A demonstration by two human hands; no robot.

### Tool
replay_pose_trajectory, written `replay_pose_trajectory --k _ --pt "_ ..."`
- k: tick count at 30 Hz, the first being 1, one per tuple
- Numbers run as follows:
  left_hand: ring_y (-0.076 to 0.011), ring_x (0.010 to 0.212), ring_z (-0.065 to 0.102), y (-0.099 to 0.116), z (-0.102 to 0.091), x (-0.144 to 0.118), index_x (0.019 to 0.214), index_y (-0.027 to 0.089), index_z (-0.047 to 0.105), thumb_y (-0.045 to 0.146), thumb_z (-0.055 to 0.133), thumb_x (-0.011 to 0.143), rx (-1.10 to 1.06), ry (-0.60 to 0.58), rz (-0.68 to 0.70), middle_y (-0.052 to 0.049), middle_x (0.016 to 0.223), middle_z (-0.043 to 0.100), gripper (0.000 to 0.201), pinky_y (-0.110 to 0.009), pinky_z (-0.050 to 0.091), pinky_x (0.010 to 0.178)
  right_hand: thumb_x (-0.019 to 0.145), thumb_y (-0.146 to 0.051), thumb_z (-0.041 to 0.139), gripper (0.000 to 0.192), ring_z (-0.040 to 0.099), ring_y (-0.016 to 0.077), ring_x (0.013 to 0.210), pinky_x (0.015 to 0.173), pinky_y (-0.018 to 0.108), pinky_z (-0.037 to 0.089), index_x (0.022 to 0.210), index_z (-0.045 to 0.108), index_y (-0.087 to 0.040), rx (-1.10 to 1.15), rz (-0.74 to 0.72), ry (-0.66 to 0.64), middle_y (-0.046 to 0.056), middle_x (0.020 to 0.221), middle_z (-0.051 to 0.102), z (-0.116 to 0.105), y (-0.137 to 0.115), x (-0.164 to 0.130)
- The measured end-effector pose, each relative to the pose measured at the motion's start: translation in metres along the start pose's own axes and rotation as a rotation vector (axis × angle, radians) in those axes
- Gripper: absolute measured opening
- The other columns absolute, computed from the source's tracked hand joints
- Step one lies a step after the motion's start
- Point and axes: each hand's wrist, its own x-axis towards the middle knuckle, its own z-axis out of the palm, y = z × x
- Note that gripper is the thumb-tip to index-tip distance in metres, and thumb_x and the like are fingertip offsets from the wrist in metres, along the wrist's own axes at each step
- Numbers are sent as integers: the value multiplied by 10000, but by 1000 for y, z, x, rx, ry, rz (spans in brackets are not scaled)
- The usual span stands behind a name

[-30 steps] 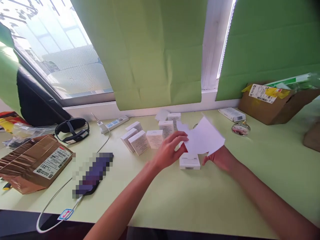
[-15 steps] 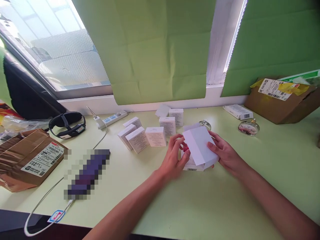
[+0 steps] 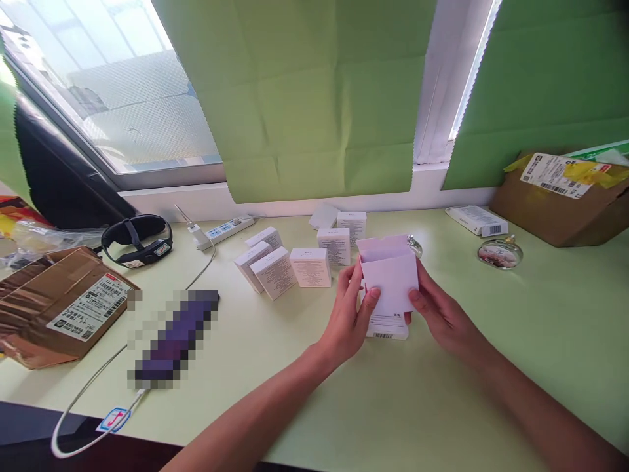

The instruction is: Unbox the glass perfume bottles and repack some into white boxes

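Note:
Both hands hold a small white carton point(image 3: 389, 278) upright above the pale green table point(image 3: 442, 387), its top flaps open. My left hand point(image 3: 350, 314) grips its left side, thumb on the front. My right hand point(image 3: 437, 311) grips its right side. Directly beneath lies a flat white box with a barcode point(image 3: 388, 326). Several closed white boxes point(image 3: 295, 262) stand in a cluster just left of and behind my hands.
A round glass bottle point(image 3: 500, 252) and a flat white box point(image 3: 476, 219) lie at the right, a brown parcel point(image 3: 560, 196) beyond. At the left are a taped cardboard parcel point(image 3: 59, 305), a black headband point(image 3: 136, 239), a power strip point(image 3: 223, 231), a white cable point(image 3: 93, 393) and a blurred dark object point(image 3: 171, 337).
A flat white sheet held in my right hand has become a standing carton gripped by both hands. My left hand came in onto its left side. The view shifted slightly.

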Motion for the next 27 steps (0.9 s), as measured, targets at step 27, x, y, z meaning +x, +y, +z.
replay_pose_trajectory --k 27 --pt "-214 1151 580 -2 -1 8 1156 279 692 339 646 867 -460 144 -185 -47 1292 600 299 -307 548 894 850 -379 679 617 539 265 1275 1015 420 530 1423 463 -307 93 29 181 18 1412 547 -7 9 6"
